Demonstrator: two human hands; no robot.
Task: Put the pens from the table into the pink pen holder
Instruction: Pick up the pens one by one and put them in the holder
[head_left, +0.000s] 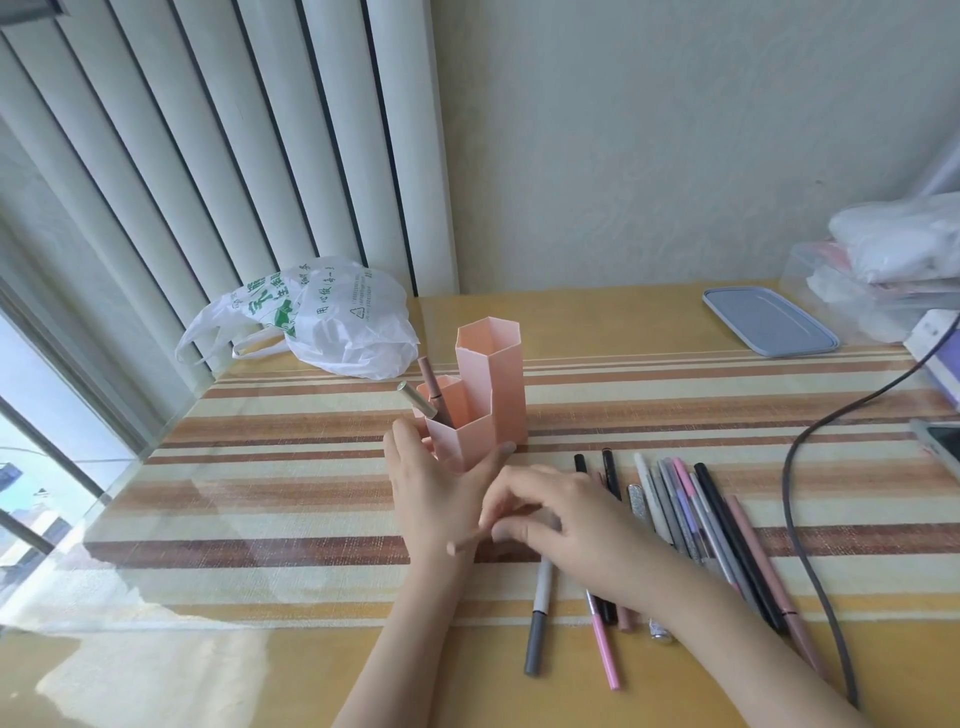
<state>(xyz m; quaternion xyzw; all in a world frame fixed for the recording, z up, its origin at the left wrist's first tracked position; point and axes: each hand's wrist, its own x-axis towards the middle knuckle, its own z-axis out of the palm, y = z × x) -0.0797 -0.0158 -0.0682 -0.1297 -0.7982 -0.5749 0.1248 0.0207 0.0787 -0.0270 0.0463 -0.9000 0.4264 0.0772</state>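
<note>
The pink pen holder (491, 374), made of hexagonal tubes of different heights, stands mid-table with two pens (428, 397) leaning out of a low tube. My left hand (431, 488) wraps around its lowest front tube, thumb at the right and fingers at the left. Just right of it, my right hand (566, 525) is curled low over the table, pinching a thin pink pen whose end (457, 545) pokes out over my left wrist. Several pens (717, 535) lie in a row to the right. A grey pen (537, 623) and a pink pen (605, 649) lie under my right forearm.
A white plastic bag (337, 322) lies at the back left behind the holder. A blue lid (769, 322) and stacked clear boxes (883, 270) fill the back right. A dark cable (800, 519) curves down the right side, beside a phone (940, 441) at the edge.
</note>
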